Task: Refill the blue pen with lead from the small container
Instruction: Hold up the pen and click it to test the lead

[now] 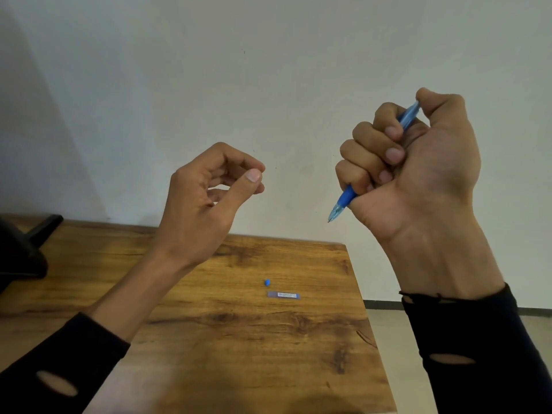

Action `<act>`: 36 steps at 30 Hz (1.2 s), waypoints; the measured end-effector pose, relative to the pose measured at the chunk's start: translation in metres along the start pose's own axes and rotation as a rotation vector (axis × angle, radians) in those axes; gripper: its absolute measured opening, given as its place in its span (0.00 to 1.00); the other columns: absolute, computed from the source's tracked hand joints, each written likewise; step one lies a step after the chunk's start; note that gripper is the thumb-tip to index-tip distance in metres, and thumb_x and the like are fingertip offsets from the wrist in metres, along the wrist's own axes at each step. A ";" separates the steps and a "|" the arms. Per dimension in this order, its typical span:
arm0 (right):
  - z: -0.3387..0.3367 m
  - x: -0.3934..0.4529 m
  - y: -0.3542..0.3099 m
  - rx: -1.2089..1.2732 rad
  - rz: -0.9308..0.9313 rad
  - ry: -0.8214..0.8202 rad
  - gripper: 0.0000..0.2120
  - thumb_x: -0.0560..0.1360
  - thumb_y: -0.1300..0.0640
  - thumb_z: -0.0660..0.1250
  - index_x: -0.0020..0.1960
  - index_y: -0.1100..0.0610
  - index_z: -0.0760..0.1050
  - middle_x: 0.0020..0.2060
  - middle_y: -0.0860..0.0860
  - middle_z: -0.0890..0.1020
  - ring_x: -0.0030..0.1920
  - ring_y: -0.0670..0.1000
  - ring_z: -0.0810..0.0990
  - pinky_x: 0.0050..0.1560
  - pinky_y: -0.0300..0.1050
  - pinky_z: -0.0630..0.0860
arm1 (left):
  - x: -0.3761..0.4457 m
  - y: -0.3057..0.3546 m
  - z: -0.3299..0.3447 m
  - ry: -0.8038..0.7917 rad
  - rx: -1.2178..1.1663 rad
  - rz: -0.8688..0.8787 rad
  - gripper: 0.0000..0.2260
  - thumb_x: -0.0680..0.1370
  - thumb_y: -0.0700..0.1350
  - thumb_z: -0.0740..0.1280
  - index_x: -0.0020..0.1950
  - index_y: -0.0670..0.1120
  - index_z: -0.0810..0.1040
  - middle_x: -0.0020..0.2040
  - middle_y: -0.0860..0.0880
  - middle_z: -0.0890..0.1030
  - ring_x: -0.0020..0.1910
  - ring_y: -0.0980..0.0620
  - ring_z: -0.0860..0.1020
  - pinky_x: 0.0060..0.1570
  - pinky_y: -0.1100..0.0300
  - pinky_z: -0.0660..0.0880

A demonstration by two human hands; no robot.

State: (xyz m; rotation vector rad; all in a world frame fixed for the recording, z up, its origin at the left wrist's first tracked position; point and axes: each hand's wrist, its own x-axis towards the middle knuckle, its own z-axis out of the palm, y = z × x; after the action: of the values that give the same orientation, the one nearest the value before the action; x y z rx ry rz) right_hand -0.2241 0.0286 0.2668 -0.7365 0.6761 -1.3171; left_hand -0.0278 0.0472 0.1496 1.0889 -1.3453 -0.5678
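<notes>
Head cam, looking down over both hands, going left to right. Far left on the wooden bench [104, 279] there's a dark object [21, 249] I can't identify, nothing to do with the job.

Left hand [206, 201] is raised above the bench with thumb and forefinger pinched together at the tips [254, 176]. Could be a lead between them, but it's too thin to make out, so I honestly can't tell if anything's in there.

Down on the bench, roughly between the two arms, sits a tiny blue cap [267, 282], and just beside it the small flat rectangular lead container [283, 294] lying on its side. I'd guess the cap came off the pen's top.

Right hand [418, 156] is wrapped in a full fist around the blue plastic pen [346, 201], tip pointing down and left, top end poking out by the thumb.

My take on doing this step well: the fist grip buries the pen's open end, so I'd slide the hand down the barrel and angle the top toward the left hand. Bring the hands close, brace them against each other, and feed the lead straight in without bending it, since it snaps easily. Keep it over the bench so a dropped lead is findable.
</notes>
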 end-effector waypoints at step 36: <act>-0.006 0.005 0.007 -0.039 0.000 0.031 0.25 0.84 0.44 0.52 0.30 0.54 0.59 0.23 0.47 0.56 0.24 0.47 0.50 0.25 0.41 0.51 | -0.003 -0.003 0.008 -0.069 -0.035 -0.018 0.04 0.78 0.43 0.74 0.53 0.48 0.84 0.47 0.52 0.87 0.49 0.50 0.87 0.47 0.65 0.81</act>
State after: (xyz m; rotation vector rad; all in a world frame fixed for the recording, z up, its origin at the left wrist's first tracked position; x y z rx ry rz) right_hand -0.2241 0.0241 0.2577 -0.7492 0.7282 -1.3205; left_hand -0.0353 0.0461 0.1450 1.0622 -1.3816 -0.6451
